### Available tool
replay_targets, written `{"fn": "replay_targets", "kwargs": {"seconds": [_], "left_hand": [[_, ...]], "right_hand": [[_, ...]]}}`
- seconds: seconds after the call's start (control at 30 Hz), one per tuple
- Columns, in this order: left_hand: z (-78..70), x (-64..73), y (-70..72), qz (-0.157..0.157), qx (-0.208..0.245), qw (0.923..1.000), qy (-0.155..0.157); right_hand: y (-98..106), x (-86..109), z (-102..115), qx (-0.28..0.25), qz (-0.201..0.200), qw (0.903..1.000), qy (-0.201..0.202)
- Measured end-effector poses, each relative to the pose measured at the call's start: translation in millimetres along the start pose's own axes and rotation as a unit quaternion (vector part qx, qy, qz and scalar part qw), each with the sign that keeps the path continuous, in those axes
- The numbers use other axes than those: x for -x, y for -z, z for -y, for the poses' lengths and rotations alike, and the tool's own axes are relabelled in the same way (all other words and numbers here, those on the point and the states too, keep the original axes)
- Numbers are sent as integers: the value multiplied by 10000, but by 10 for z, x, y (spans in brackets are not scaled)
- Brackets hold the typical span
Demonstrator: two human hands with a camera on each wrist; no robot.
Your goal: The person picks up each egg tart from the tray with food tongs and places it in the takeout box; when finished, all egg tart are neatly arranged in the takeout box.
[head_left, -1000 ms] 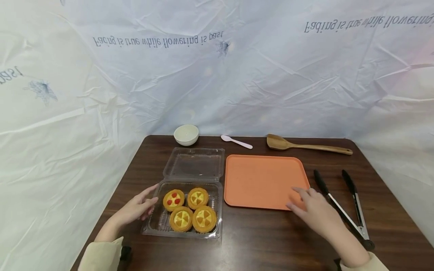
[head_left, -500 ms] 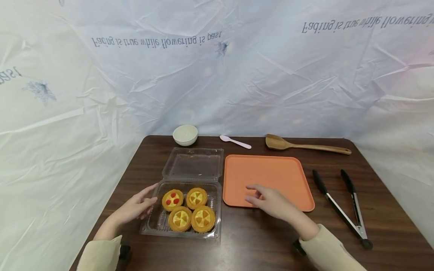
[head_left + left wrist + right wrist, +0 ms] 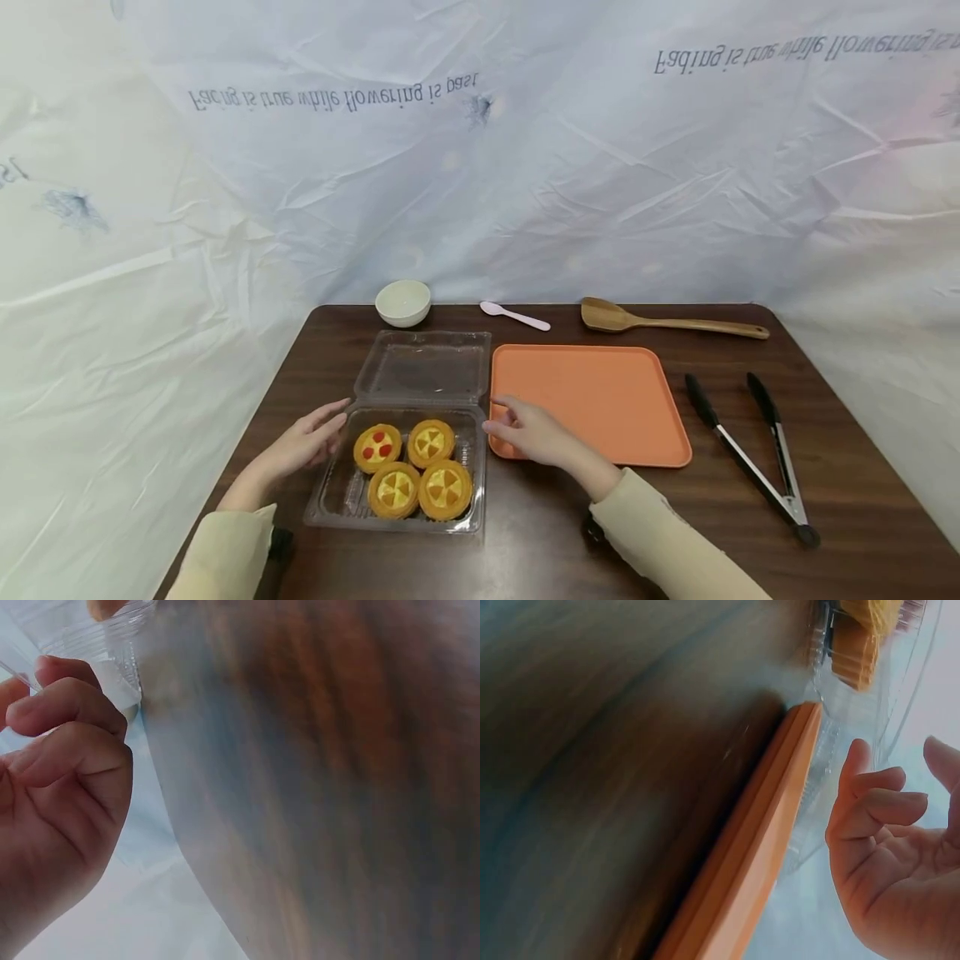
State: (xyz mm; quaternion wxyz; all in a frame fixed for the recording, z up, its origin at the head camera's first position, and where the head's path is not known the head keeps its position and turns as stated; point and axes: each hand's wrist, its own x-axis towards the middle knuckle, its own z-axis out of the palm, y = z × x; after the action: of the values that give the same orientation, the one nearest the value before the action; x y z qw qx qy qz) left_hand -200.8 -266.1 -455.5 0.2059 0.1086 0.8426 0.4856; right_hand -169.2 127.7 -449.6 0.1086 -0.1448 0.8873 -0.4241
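A clear plastic clamshell container (image 3: 322, 518) lies with its lid (image 3: 423, 367) folded back on the table. Inside are several egg tarts (image 3: 446, 490); one carries red pieces on top, the others yellow wedges. My left hand (image 3: 303, 442) is at the container's left rim, thumb and index finger apart, the other fingers bent loosely. On the opposite side my right hand (image 3: 536, 433) reaches over the near left corner of an orange tray (image 3: 592, 400), thumb and index finger spread, fingertips right at the container's right rim. Nothing shows between its fingers in the right wrist view.
Along the back edge are a white bowl (image 3: 403, 303), a pale pink spoon (image 3: 516, 316) and a wooden spatula (image 3: 675, 322). Metal tongs with black ends (image 3: 750, 462) lie spread at the right. A white printed cloth (image 3: 480, 183) hangs behind the dark wooden table (image 3: 540, 533).
My right hand has moved left across the tray from its right side to the container's right rim. The left hand has stayed at the left rim. The head view has shifted slightly.
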Motion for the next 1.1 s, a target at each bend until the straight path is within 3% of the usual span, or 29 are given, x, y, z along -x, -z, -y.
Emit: {"fn": "replay_targets", "kwargs": {"seconds": [0.23, 0.4, 0.73, 1.1], "left_hand": [[-8, -118, 70, 247, 176, 9995, 44], [-14, -172, 127, 428, 235, 9987, 116], [-15, -220, 175, 826, 37, 9962, -259], [41, -260, 180, 907, 281, 9945, -450]], "right_hand": [[-101, -117, 55, -91, -212, 9997, 66], [-85, -166, 62, -142, -141, 9997, 141], [-46, -222, 18, -325, 300, 9990, 58], [-79, -188, 79, -818, 207, 9964, -11]]}}
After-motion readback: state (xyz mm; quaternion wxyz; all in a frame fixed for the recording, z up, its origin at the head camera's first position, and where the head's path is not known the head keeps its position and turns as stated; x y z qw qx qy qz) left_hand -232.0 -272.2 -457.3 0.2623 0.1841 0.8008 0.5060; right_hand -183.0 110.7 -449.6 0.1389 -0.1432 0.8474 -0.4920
